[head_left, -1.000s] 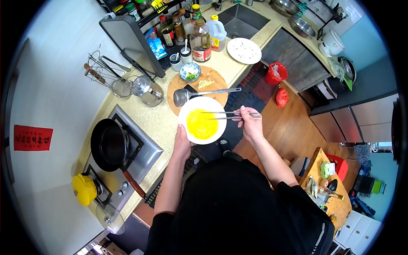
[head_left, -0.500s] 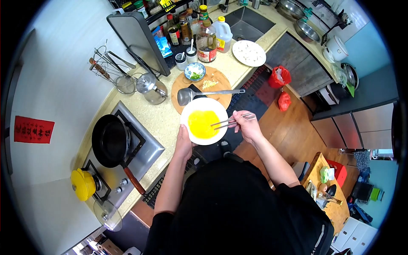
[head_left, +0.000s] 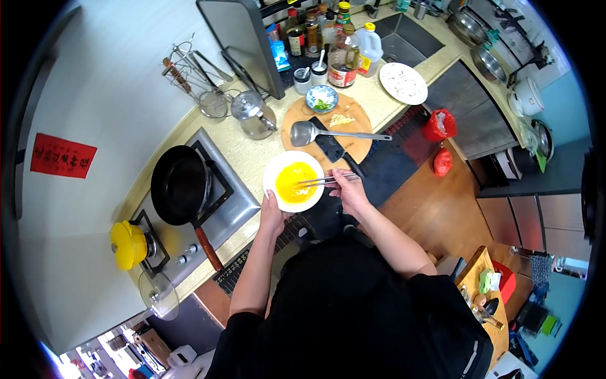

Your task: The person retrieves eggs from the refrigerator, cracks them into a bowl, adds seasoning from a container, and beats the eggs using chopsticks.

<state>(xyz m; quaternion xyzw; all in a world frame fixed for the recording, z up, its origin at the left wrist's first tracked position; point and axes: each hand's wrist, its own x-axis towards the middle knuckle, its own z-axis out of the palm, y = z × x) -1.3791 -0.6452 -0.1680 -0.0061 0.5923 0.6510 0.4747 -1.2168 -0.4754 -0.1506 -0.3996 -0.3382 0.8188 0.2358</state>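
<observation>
Your left hand (head_left: pixel 273 218) is gripping the white bowl (head_left: pixel 271 170), and your right hand (head_left: pixel 348 192) is pinching the chopsticks (head_left: pixel 319 180) in its fingers, their tips dipping into the yellow liquid (head_left: pixel 291 177) inside. You are holding the bowl near the round board (head_left: pixel 362 120) on the bench (head_left: pixel 259 151), where a metal spatula (head_left: pixel 303 133) is lying across a black knife (head_left: pixel 330 150)

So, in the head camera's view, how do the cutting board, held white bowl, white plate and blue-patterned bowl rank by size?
1. Cutting board
2. Held white bowl and white plate: unsure; the bowl looks larger but seems nearer the camera.
3. Blue-patterned bowl
</observation>
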